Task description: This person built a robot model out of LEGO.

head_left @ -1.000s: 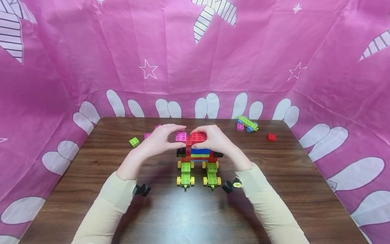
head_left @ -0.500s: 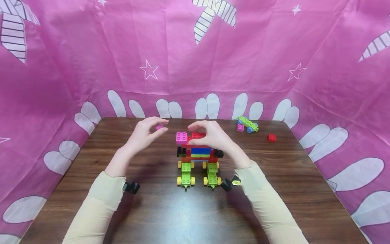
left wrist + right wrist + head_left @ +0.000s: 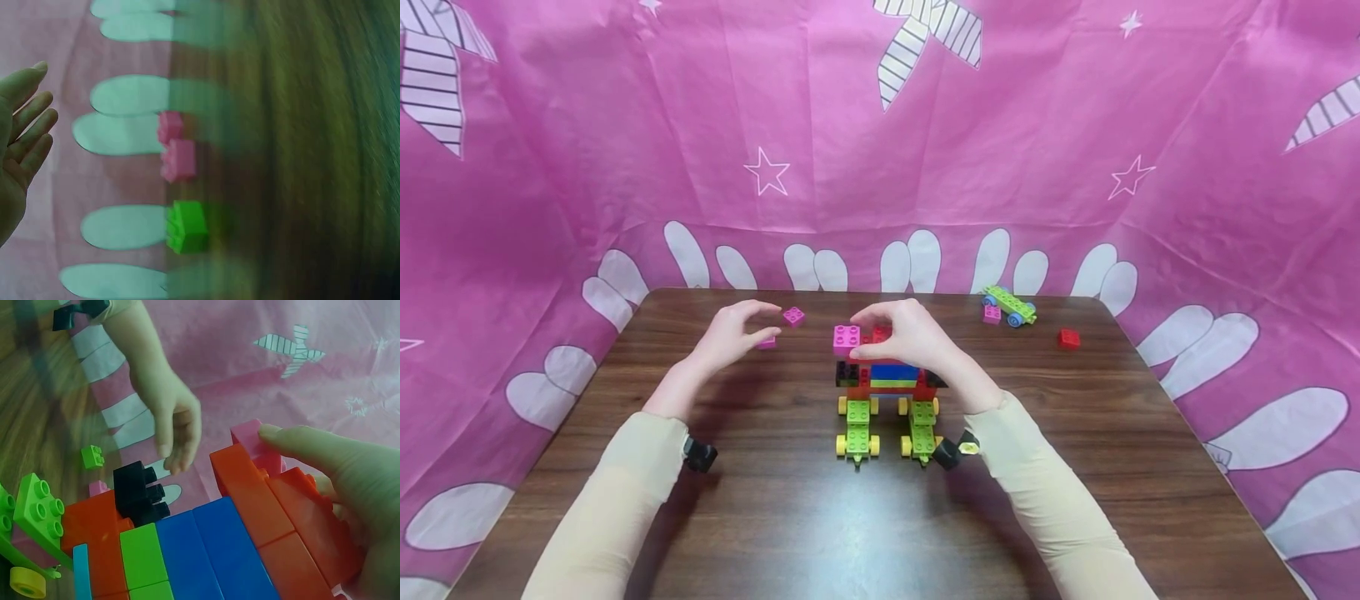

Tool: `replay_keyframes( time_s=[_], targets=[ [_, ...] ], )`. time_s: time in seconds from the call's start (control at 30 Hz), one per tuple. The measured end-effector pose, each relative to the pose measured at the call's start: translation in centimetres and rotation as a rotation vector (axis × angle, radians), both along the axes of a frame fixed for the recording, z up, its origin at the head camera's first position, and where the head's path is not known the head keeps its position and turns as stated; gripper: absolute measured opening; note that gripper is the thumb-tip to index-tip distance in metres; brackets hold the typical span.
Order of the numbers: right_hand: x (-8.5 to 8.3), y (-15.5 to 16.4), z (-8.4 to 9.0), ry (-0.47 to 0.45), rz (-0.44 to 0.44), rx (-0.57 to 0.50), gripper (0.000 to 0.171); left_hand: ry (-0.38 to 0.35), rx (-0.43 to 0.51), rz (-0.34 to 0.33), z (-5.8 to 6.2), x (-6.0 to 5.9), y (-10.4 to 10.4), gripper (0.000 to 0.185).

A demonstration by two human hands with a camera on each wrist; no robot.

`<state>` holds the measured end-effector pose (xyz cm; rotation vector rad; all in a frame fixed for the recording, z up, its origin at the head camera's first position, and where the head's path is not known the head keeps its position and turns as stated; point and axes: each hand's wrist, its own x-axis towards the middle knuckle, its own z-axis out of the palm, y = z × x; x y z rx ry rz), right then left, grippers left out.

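My left hand [image 3: 730,335] hovers over the table's left part with thumb and fingers apart and nothing between them. In the left wrist view, two pink bricks [image 3: 181,159] and a green brick [image 3: 187,226] lie on the table, apart from that hand. My right hand [image 3: 912,337] reaches over a toy brick build and holds a pink brick [image 3: 846,337] at its upper left corner, with the thumb on the near side. The build has red [image 3: 236,494], blue [image 3: 215,550], green and black bricks [image 3: 139,492], above two green wheeled bases [image 3: 857,440].
Toward the back right stand a green car base [image 3: 1009,303] with blue wheels, a small pink brick [image 3: 992,314] and a red brick [image 3: 1069,338]. A pink patterned cloth [image 3: 850,125] rises behind the brown wooden table [image 3: 1037,500].
My left hand has let go of the pink brick on the build and moved left toward the loose bricks. The right hand has shifted left from the red brick to the pink one.
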<state>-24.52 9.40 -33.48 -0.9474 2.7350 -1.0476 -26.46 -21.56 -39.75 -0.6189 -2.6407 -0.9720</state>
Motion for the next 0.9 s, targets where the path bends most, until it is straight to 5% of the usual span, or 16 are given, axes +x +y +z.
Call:
replay_keyframes(
  time_s=[0.47, 0.9],
  targets=[
    [0.2, -0.2, -0.1, 0.056, -0.028, 0.074, 0.042, -0.175, -0.138, 0.058, -4.2, -2.7, -2.5, 0.051],
    [0.2, -0.1, -0.3, 0.078, -0.031, 0.063, 0.040, -0.314, -0.231, 0.031, -5.0, -5.0, -2.4, 0.058]
  ],
)
